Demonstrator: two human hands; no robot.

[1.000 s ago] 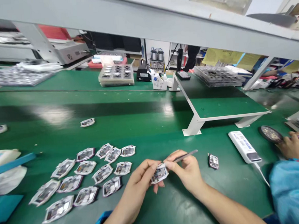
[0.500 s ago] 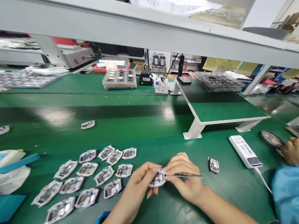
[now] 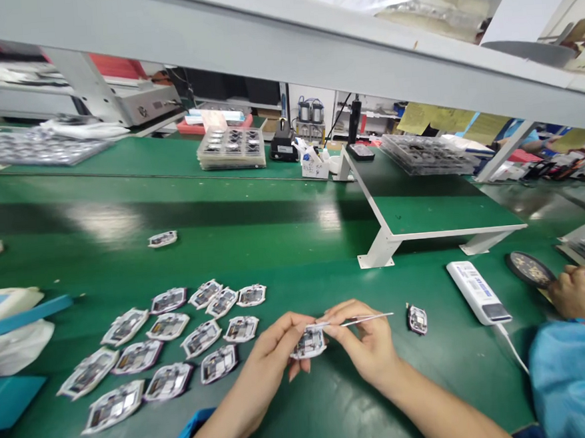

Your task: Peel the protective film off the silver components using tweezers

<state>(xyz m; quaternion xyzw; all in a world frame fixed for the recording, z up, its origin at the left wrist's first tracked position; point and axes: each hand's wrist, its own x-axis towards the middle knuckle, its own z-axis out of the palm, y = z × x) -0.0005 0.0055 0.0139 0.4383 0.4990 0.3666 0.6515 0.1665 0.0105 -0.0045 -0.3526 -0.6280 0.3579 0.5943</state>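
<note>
Between the fingers of my left hand (image 3: pixel 274 354) is a small white-framed device housing (image 3: pixel 308 343), its inner electronics facing up. My right hand (image 3: pixel 362 339) pinches a pair of slim metal tweezers (image 3: pixel 367 318), whose tip end reaches the housing's upper edge. What the tip touches is too small to make out. Left of my hands, several similar housings (image 3: pixel 169 381) lie in loose rows on the green bench. One more housing (image 3: pixel 417 318) rests by itself to the right.
A white box-shaped device (image 3: pixel 478 293) with a cable lies at right, near a round dark dish (image 3: pixel 529 269) and a co-worker's hands (image 3: pixel 581 292). Behind stands a low green-topped stand (image 3: pixel 447 211). A shelf beam (image 3: pixel 280 46) crosses overhead; stacked trays (image 3: pixel 231 148) sit at the back.
The tweezers have swung from pointing slightly down at their right end to nearly level and higher, at the housing's top edge. The housing stays in my left hand; the view shifted slightly.
</note>
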